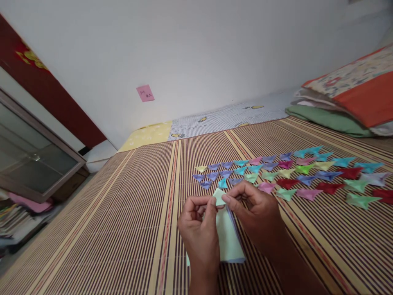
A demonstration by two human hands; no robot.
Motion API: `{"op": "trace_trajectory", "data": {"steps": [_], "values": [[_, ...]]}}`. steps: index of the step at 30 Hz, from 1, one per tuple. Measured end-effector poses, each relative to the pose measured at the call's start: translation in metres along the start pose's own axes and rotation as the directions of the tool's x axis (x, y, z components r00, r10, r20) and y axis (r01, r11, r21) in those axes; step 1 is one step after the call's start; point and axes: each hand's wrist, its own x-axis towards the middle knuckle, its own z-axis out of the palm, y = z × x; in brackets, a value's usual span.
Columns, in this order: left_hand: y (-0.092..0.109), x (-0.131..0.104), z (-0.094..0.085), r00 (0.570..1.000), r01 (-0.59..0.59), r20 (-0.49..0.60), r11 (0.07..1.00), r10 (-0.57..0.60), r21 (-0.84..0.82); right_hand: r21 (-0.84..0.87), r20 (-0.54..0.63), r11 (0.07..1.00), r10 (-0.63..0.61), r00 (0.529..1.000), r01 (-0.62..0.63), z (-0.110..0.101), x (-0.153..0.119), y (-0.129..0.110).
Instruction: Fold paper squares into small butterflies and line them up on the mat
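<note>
Between my two hands is a small folded piece of pale green paper (219, 197), its pointed tip facing up. My left hand (199, 221) pinches its left side between thumb and fingers. On the opposite edge, my right hand (253, 209) is closed with thumb and forefinger gripping the paper. Beneath the hands lies a stack of pale green paper sheets (229, 241), partly covered by my left hand and wrist. Just beyond are rows of small folded paper shapes in many colours, among them a red one (287, 183) and a yellow one (202, 168).
A striped bamboo mat (132, 213) spreads over the surface. Folded bedding (346, 98) is piled at the back right against the white wall (215, 53), which bears a pink note (145, 93). A glass-fronted cabinet (37, 151) and stacked books (16, 219) stand at the left.
</note>
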Motion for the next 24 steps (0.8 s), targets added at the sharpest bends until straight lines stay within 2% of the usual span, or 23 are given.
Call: {"op": "trace_trajectory", "data": {"steps": [4,11,16,19,24], "values": [[-0.0005,-0.0006,-0.0006,1.0,0.001,-0.011,1.0,-0.001,-0.003,-0.002,0.005,1.0,-0.003,1.0,0.003,0.0,0.0001,0.0],[-0.0028,-0.0009,-0.0006,0.999,-0.036,-0.024,0.996,0.038,0.085,-0.06,-0.024,0.996,-0.065,0.998,0.063,0.0,-0.0002,-0.0078],[-0.0005,0.0009,-0.0037,0.994,0.082,0.078,0.996,-0.079,-0.042,-0.056,-0.007,0.996,-0.064,0.998,0.063,0.0005,-0.0016,-0.0072],[-0.0016,0.0031,-0.0056,0.989,0.122,0.103,0.985,-0.11,-0.12,0.024,0.048,1.0,-0.011,0.999,0.01,-0.0012,0.0004,-0.0058],[-0.0066,0.007,-0.0086,0.995,0.091,0.041,0.987,-0.086,-0.13,0.069,0.27,0.991,0.088,0.959,-0.11,-0.0086,0.004,-0.0044]]}}
